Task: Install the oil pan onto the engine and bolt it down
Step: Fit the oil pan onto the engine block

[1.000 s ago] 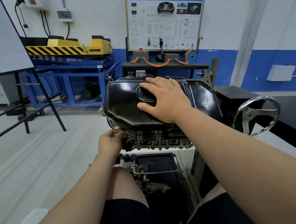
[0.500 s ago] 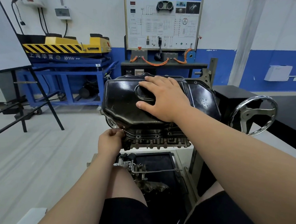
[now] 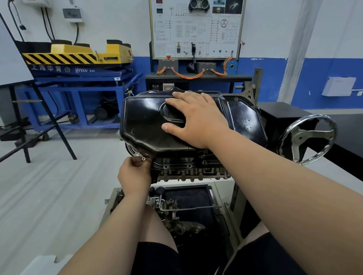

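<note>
Atop the pan point(image 3: 147, 122), the right hand point(image 3: 196, 119) is pressed flat; the bolt point(image 3: 143, 158) pinched by the left hand point(image 3: 135, 172) should be started squarely.

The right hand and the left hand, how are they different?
The right hand lies flat on top of the black oil pan with its fingers spread. The left hand is curled and pinches a small bolt. The right hand sits high on the pan's top, while the left hand is lower, at the pan's near left corner by the engine. Both are bare and busy with the same pan.
</note>
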Motion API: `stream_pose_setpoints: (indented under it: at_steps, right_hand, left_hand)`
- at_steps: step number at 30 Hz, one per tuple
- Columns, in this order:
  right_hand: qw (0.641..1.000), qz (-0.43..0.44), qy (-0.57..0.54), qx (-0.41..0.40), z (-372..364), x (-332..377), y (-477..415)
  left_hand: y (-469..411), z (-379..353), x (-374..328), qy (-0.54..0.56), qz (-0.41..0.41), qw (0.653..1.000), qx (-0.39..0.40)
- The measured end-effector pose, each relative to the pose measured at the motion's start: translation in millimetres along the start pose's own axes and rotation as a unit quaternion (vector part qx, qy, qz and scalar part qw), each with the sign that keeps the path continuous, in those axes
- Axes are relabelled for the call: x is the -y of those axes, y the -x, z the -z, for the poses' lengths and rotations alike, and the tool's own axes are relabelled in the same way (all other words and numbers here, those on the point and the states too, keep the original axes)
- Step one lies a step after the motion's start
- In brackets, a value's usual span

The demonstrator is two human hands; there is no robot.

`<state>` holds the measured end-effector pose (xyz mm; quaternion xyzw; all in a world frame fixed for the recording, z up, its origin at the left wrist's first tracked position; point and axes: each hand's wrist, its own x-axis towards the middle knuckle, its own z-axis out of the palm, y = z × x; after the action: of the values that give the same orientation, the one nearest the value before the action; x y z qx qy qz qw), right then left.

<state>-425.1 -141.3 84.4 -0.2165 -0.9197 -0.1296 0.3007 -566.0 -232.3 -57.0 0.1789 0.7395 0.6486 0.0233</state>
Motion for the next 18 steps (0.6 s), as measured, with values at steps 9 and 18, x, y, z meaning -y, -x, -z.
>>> stream_pose_setpoints:
  at_steps: [9,18]
  right_hand:
    - [1.0,0.0,-0.001,-0.005,-0.5,-0.2,0.6]
    - [1.0,0.001,-0.002,-0.007,-0.1,0.2,0.7]
  left_hand:
    - [-1.9,0.9,4.9,-0.017,-0.046,0.998,0.041]
    - [2.1,4.8,9.1,0.025,-0.055,0.996,0.064]
